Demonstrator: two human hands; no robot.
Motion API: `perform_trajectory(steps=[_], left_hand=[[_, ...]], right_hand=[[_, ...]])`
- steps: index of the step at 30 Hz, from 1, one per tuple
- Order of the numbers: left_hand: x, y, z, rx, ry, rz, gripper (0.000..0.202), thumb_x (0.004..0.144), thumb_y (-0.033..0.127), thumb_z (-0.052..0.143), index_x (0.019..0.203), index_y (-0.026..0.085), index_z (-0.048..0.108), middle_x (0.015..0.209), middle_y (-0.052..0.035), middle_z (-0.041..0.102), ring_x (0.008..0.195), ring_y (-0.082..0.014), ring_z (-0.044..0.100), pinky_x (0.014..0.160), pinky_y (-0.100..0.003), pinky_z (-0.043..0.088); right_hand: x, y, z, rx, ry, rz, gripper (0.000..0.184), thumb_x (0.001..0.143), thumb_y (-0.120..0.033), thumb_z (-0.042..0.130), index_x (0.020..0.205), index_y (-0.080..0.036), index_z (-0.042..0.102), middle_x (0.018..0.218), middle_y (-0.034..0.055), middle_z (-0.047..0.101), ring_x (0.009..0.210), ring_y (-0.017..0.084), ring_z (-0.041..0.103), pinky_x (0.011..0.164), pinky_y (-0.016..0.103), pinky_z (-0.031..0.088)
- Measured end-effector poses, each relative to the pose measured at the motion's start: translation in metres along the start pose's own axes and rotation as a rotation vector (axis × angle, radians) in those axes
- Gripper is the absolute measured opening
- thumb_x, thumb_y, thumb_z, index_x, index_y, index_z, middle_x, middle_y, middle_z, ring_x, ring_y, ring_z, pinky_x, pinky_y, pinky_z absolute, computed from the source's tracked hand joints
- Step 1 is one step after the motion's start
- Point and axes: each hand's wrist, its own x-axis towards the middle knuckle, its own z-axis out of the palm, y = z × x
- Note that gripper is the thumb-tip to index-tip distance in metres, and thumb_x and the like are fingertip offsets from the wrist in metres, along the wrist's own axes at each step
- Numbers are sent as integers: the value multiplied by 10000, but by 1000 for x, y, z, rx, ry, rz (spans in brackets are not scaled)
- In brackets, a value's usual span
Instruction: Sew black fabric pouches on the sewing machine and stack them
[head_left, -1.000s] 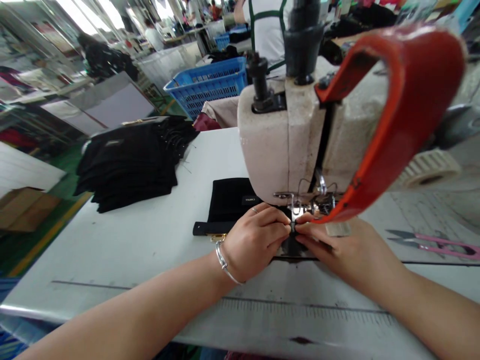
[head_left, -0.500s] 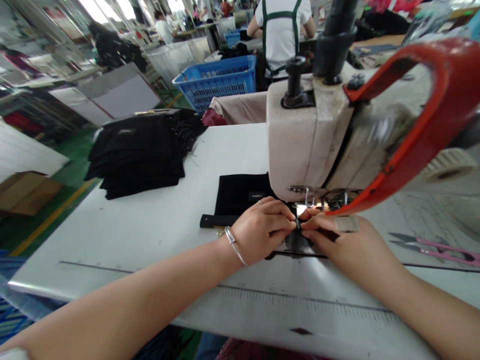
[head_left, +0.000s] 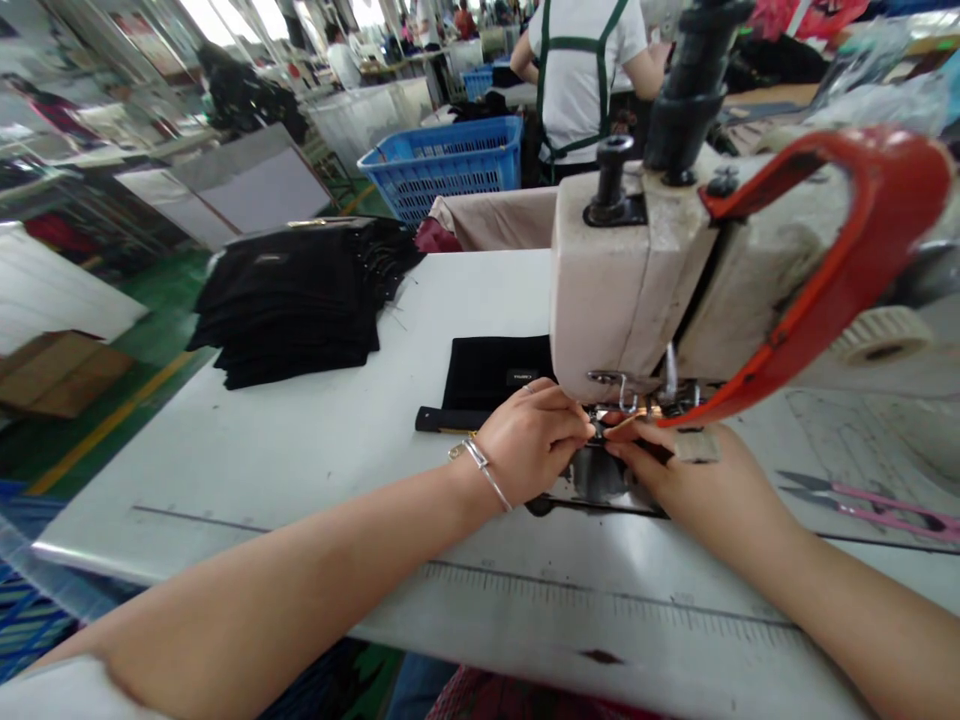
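A black fabric piece (head_left: 484, 372) with a small label lies flat on the table, partly under the head of a sewing machine (head_left: 607, 290). Along its near edge runs a black band (head_left: 450, 420) with a zipper pull beside my wrist. My left hand (head_left: 529, 440), closed in a pinch, grips the near edge of the piece just left of the needle area. Facing it, my right hand (head_left: 679, 460) pinches the same edge at the presser foot, a strip wrapped on one finger. Fingers and machine head hide the stitching spot.
A stack of black fabric pieces (head_left: 300, 300) stands at the table's left. Pink-handled scissors (head_left: 877, 505) lie at the right. A red guard (head_left: 817, 290) curves over the machine. Behind are a blue crate (head_left: 450, 165) and a person in white (head_left: 574, 75).
The fabric piece and my left hand are slightly farther back along the table, and the fingers of both hands sit nearer the presser foot. The camera view has shifted a little.
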Motion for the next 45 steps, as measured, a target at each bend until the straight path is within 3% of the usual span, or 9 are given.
perform_trajectory(steps=[7, 15, 22, 26, 32, 39, 41, 43, 45], left_hand=[[1, -3, 1, -1, 16, -22, 148, 906, 137, 646, 827, 206, 750, 891, -8, 744, 853, -157, 671, 859, -318, 551], [2, -1, 1, 1, -1, -50, 134, 877, 101, 675, 846, 204, 756, 912, -10, 753, 901, -162, 682, 896, -328, 542], [2, -2, 2, 14, 0, -68, 120, 875, 119, 688, 854, 211, 764, 891, -18, 753, 891, -173, 695, 891, -348, 554], [2, -2, 2, -2, -6, -68, 136, 876, 108, 679, 839, 210, 761, 895, -22, 754, 924, -175, 698, 895, -341, 554], [-1, 0, 1, 12, -22, -61, 119, 840, 103, 713, 848, 211, 763, 910, -21, 755, 896, -161, 698, 877, -327, 551], [4, -3, 3, 76, -62, -59, 90, 863, 115, 695, 867, 185, 750, 930, -34, 753, 928, -169, 683, 891, -322, 532], [6, -4, -2, 115, -98, -52, 48, 848, 188, 741, 895, 187, 745, 946, -39, 749, 945, -181, 679, 901, -328, 526], [3, 1, -11, 182, -156, -59, 364, 754, 419, 835, 1009, 181, 731, 1037, -76, 730, 1016, -244, 657, 925, -387, 517], [-9, 15, -24, 275, -263, -84, 877, 567, 701, 841, 1221, 149, 649, 1185, -141, 670, 1098, -332, 603, 957, -482, 491]], right_hand=[[2, 3, -1, -8, -5, -68, 215, 891, -168, 555, 960, -220, 752, 928, 62, 754, 792, 232, 689, 694, 347, 508], [1, -1, -3, -48, -49, -6, 252, 916, -188, 515, 949, -220, 763, 933, 75, 749, 774, 233, 674, 626, 332, 478], [2, 3, 3, 91, -24, 76, 197, 933, -254, 578, 1020, -246, 755, 967, 54, 751, 912, 234, 688, 767, 343, 516], [3, 0, 3, 97, -10, 81, 196, 925, -247, 588, 1025, -246, 756, 956, 52, 754, 889, 227, 696, 754, 336, 528], [0, -1, 5, 113, 41, 53, 149, 916, -264, 608, 930, -247, 755, 910, 36, 755, 853, 201, 700, 769, 320, 543], [-1, 2, 4, 130, 136, -65, 155, 932, -236, 587, 972, -237, 737, 975, 46, 752, 910, 204, 700, 814, 341, 568], [-3, 4, -1, 147, 194, -115, 172, 941, -238, 569, 996, -238, 731, 1010, 57, 743, 929, 207, 699, 811, 344, 578], [-6, 9, -4, 166, 268, -152, 182, 951, -261, 552, 1004, -236, 724, 1050, 72, 732, 967, 221, 698, 838, 368, 584], [-9, 16, -2, 167, 329, -172, 181, 948, -285, 553, 1003, -241, 719, 1094, 80, 721, 1019, 240, 692, 881, 397, 582]])
